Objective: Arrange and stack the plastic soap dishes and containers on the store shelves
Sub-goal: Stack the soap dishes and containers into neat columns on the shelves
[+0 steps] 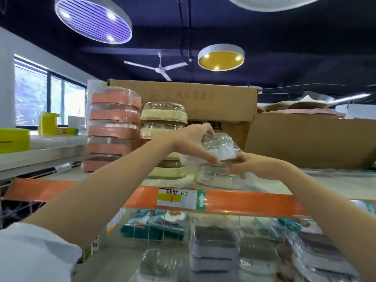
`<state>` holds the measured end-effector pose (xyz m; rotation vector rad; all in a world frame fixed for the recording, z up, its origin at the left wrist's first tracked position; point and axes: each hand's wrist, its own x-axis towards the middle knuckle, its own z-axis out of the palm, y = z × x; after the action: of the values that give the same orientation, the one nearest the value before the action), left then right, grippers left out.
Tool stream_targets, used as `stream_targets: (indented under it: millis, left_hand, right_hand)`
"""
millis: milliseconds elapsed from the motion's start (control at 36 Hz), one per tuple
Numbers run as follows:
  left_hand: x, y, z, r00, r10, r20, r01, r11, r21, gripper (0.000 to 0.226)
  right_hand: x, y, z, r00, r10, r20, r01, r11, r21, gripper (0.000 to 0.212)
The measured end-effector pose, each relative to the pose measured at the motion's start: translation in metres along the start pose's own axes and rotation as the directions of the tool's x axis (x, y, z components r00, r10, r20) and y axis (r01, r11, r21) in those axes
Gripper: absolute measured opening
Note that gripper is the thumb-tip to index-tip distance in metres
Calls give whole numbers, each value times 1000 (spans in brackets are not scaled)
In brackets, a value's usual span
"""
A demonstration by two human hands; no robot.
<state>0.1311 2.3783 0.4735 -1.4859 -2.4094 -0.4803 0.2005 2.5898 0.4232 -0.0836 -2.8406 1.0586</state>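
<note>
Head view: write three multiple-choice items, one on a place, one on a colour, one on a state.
1. Where is the pink stack?
A. left of the cream stack
B. right of it
C. on the lower shelf

2. What colour is the shelf-edge strip?
A. blue
B. orange
C. black

3. How is the clear dish held?
A. by the left hand alone
B. by both hands
C. by neither

Key: 1 A, pink stands left of cream. 2 B, the strip is orange. 3 B, the right hand grips it too.
</note>
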Motion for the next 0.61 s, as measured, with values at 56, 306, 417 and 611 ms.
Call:
stream_targets:
  millis: [56,306,417,611]
  left_hand:
    - [10,3,8,1000,-1,19,1,1000,19,81]
    - [46,7,48,999,34,4,-34,999,-40,73]
    - [46,0,62,984,76,-160,-96,988,-120,66]
    - [30,2,65,963,-82,-258,32,980,-194,94]
  right_hand:
    - [4,13,-11,998,-1,-56,8,994,113,74]
    - [12,41,-23,889,29,-457,116,951,287,25]
    - [9,38,-21,928,-13,-373,116,960,255,46]
    - [-1,33,-13,961,-168,-218,217,950,225,65]
